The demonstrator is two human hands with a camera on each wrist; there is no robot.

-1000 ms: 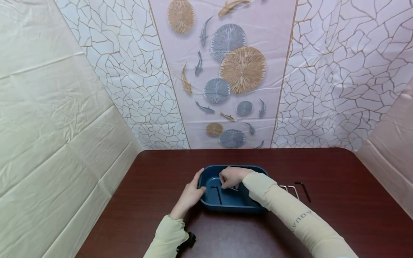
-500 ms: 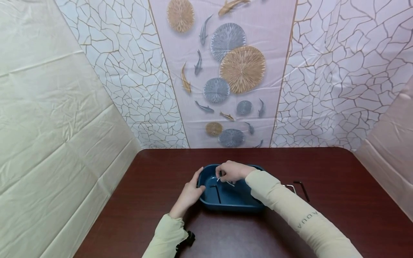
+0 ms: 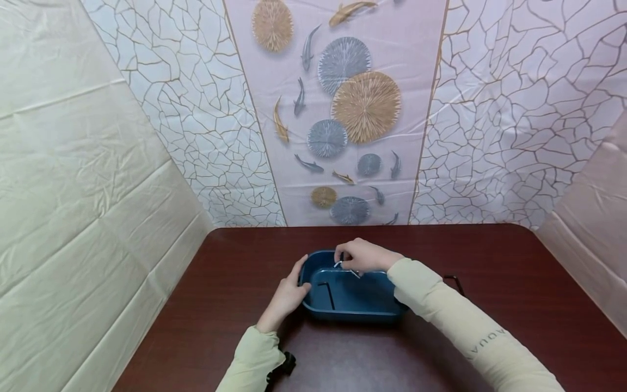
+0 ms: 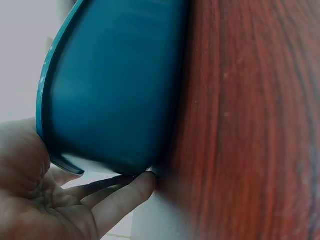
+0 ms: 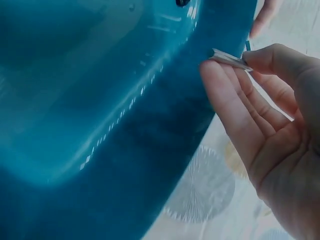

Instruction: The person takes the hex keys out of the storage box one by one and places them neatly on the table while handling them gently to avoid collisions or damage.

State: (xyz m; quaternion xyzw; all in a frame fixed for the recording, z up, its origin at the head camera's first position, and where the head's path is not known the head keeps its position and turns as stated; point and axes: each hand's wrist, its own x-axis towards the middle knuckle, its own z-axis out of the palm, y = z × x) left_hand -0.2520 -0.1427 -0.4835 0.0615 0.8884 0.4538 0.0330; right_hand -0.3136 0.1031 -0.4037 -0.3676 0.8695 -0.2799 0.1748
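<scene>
A blue plastic tray [image 3: 352, 316] sits on the table, and a black hex key [image 3: 329, 295] lies on its floor at the left. My left hand [image 3: 288, 296] grips the tray's left end, thumb over the rim and fingers along the outer wall [image 4: 110, 90], as the left wrist view also shows. Above the tray's far side my right hand [image 3: 366, 256] pinches a silver hex key [image 5: 230, 60] between thumb and fingertips. Both ends of that key poke out of the hand in the head view; its middle is hidden by the fingers.
Another black hex key [image 3: 455, 283] lies on the dark red-brown table [image 3: 245, 250] right of the tray, partly behind my right sleeve [image 3: 470, 316]. A patterned cloth [image 3: 343, 109] hangs behind the table's far edge. Pale cloth [image 3: 122, 218] covers the left side.
My right hand has lifted the silver hex key from the tray's floor and moved up and slightly right. The sleeve now hides the silver hex keys on the table. My left hand stays put.
</scene>
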